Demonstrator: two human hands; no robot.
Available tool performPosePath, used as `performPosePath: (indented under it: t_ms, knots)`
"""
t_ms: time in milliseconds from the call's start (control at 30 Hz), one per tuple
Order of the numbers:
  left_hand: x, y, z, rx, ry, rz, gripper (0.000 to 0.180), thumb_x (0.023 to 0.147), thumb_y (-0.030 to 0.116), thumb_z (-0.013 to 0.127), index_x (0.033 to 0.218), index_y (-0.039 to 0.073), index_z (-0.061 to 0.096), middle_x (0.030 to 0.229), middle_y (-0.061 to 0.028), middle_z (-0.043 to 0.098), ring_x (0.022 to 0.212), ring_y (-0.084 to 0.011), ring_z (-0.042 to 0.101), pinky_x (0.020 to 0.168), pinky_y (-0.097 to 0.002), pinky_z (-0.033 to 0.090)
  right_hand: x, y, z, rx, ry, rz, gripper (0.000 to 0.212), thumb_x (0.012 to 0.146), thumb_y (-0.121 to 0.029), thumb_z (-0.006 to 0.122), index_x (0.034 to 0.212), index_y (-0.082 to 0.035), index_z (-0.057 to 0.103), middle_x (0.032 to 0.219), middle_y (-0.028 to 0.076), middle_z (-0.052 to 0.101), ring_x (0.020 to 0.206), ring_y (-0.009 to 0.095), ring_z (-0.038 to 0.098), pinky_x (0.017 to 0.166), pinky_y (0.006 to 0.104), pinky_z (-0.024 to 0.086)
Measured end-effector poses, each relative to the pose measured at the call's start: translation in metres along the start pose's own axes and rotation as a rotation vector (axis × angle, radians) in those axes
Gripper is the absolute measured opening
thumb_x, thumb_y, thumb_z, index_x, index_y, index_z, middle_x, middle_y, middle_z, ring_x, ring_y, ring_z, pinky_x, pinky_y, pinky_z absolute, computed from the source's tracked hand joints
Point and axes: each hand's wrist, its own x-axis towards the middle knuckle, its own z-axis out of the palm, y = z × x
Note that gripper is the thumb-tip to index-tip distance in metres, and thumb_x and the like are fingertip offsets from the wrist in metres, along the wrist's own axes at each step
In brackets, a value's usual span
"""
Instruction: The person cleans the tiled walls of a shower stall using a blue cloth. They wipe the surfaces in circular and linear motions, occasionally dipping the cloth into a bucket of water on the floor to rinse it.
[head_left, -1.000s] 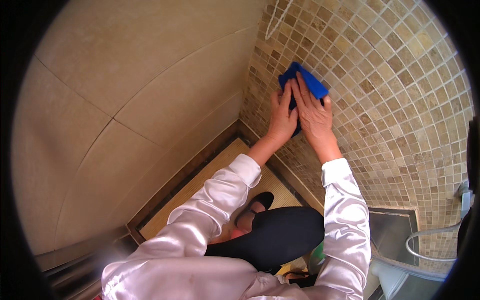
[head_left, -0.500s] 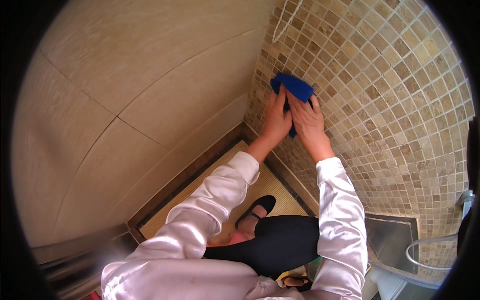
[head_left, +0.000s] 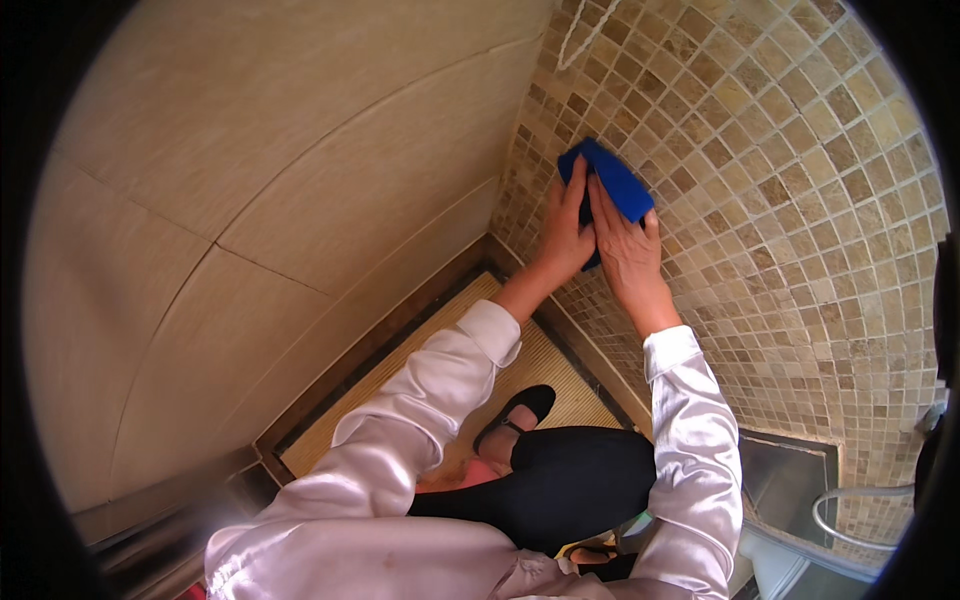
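A folded blue cloth (head_left: 617, 182) lies up against the mosaic-tiled wall (head_left: 740, 215), near the corner. My left hand (head_left: 564, 238) holds its left side, fingers pointing upward. Beside it, my right hand (head_left: 632, 255) grips the right side, with the cloth's upper part bent over the fingertips. The two hands nearly touch, and a small tail of cloth shows below them. Some fingertips are hidden in the folds.
Large smooth beige tiles cover the left wall (head_left: 300, 150). A white twisted cord (head_left: 588, 35) hangs above the cloth. Below are a ribbed mat (head_left: 380, 415) in a dark border and my foot in a black shoe (head_left: 525, 408). A grey hose (head_left: 822, 515) curves at lower right.
Both hands and the blue cloth have slid slightly to the right along the mosaic wall. The cloth's top edge now slants more steeply.
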Motion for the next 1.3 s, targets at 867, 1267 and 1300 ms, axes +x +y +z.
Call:
performPosePath:
  t_ms: [867, 1267, 1300]
  knots:
    - [-0.052, 0.004, 0.046, 0.034, 0.049, -0.179, 0.069, 0.085, 0.004, 0.063, 0.145, 0.003, 0.03, 0.127, -0.0281, 0.042, 0.116, -0.0475, 0.046, 0.097, -0.0493, 0.041, -0.065, -0.001, 0.023, 0.083, -0.094, -0.138, 0.062, 0.088, -0.026, 0.053, 0.149, -0.017, 0.044, 0.155, -0.006, 0.04, 0.146, 0.018, 0.03, 0.122, 0.0442, 0.006]
    - [-0.081, -0.019, 0.061, -0.008, 0.025, -0.178, 0.058, 0.087, 0.011, 0.067, 0.135, 0.0, 0.039, 0.13, -0.0251, 0.046, 0.119, -0.0435, 0.049, 0.1, -0.0447, 0.041, -0.103, -0.039, 0.056, 0.097, -0.058, -0.076, 0.059, 0.089, -0.028, 0.052, 0.146, -0.017, 0.047, 0.153, -0.004, 0.041, 0.145, 0.021, 0.031, 0.123, 0.0437, 0.007]
    - [-0.079, -0.029, 0.057, 0.001, 0.032, -0.161, 0.057, 0.087, 0.011, 0.068, 0.135, 0.0, 0.039, 0.128, -0.0246, 0.048, 0.117, -0.0424, 0.051, 0.099, -0.0438, 0.042, -0.094, -0.04, 0.053, 0.108, -0.096, -0.123, 0.058, 0.089, -0.029, 0.052, 0.145, -0.015, 0.048, 0.153, -0.002, 0.041, 0.145, 0.021, 0.03, 0.123, 0.0435, 0.007]
